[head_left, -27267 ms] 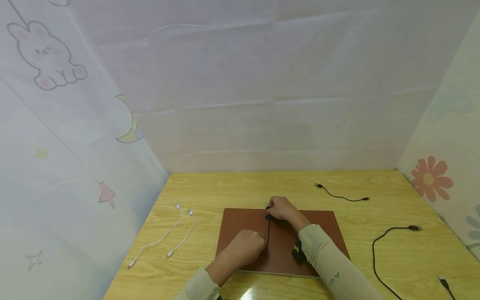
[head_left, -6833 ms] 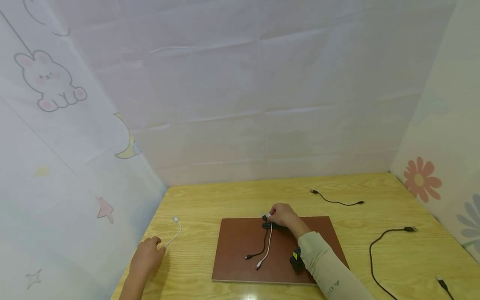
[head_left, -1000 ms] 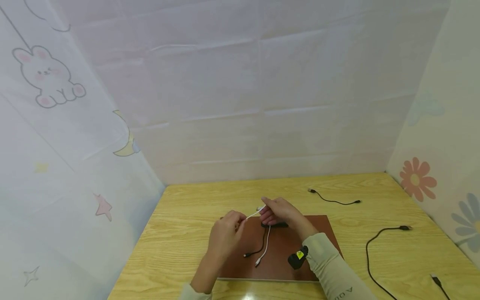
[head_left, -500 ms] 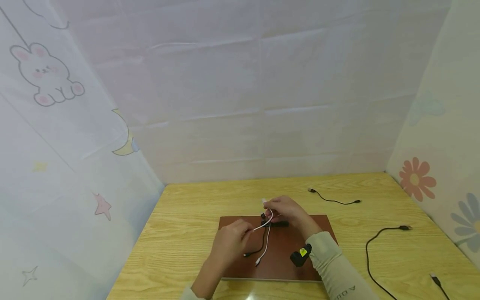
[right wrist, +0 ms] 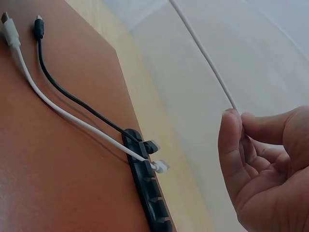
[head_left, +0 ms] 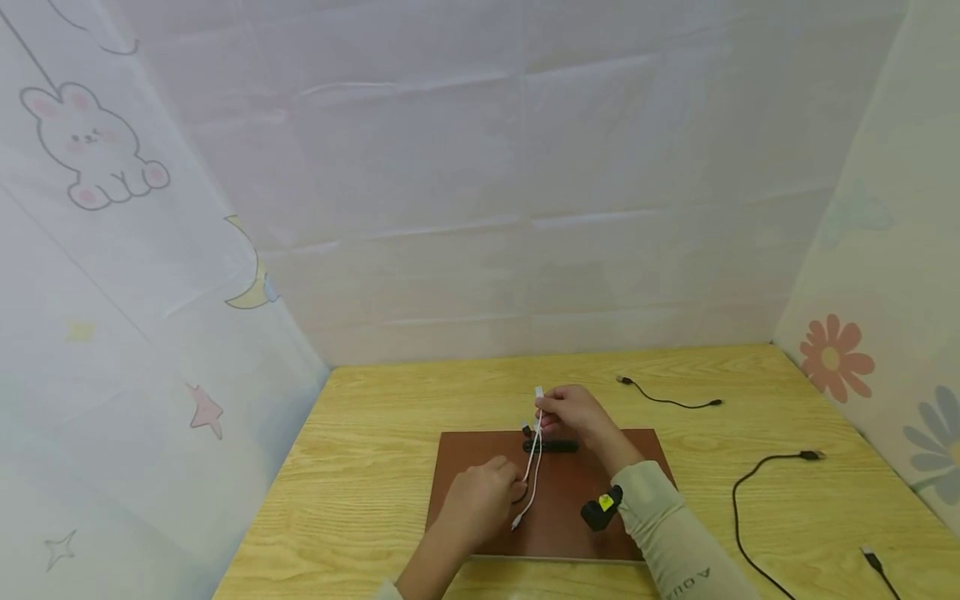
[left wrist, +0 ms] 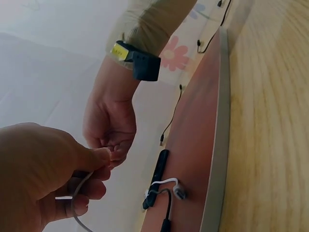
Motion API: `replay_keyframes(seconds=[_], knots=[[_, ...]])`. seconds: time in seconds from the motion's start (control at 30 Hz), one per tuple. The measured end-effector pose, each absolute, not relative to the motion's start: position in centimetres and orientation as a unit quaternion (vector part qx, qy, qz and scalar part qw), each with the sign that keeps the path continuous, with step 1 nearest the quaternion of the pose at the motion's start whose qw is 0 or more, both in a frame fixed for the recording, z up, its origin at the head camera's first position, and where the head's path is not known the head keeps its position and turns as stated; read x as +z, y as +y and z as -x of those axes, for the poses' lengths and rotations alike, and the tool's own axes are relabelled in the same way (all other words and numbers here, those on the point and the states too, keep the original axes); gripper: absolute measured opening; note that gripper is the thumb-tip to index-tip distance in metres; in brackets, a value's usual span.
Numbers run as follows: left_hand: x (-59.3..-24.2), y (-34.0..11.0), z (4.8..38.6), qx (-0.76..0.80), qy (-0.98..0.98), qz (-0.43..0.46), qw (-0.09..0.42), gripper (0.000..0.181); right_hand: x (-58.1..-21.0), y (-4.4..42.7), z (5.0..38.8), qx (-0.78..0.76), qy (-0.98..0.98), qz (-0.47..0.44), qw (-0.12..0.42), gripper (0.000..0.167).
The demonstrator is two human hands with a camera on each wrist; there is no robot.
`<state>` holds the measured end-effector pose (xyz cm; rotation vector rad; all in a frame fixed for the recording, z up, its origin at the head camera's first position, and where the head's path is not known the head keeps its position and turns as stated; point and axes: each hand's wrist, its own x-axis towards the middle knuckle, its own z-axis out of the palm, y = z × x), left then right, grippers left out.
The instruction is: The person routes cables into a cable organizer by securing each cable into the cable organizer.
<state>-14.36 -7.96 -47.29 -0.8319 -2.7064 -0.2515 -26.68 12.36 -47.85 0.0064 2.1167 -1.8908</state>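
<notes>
My right hand pinches a white USB cable just below its plug, which points up and away. Lower left, my left hand pinches the same cable, now taut between both hands above the brown board. Beneath lies a black cable clip holder with several slots. A short black cable and another white cable sit side by side in its end slots, plugs past one edge, tails across the board. My left hand partly hides the black cable in the head view.
On the wooden table, a short black cable lies at the back right. A longer black cable curves at the right, and another black cable's plug shows near the front right. Fabric walls enclose the table.
Over the last second my left hand moved down and right, drawing the cable straight; the right hand rose slightly. Earlier this white cable lay at the left, and the holder gained two cables.
</notes>
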Motion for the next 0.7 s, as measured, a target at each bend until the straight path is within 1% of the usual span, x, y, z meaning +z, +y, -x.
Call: replay_keyframes(seconds=[0.17, 0.33, 0.43, 0.53, 0.7], knots=[[-47.5, -7.0, 13.8, -0.022, -0.934, 0.321, 0.158, 0.012, -48.1, 12.0, 26.7, -0.643, 0.753, -0.002, 0.139, 0.024], [-47.4, -6.2, 13.1, 0.005, -0.935, 0.331, 0.129, 0.01, -48.4, 11.7, 26.6, -0.634, 0.761, -0.006, 0.138, 0.026], [-47.5, -5.9, 12.9, 0.012, -0.932, 0.343, 0.116, 0.014, -48.7, 11.7, 26.6, -0.633, 0.762, -0.008, 0.137, 0.024], [-47.9, -5.8, 12.8, 0.023, -0.921, 0.369, 0.123, 0.017, -48.9, 11.8, 26.7, -0.632, 0.762, -0.005, 0.137, 0.024], [-48.3, -5.8, 12.7, 0.027, -0.907, 0.404, 0.115, 0.02, -49.3, 11.9, 26.8, -0.625, 0.769, 0.001, 0.135, 0.025]])
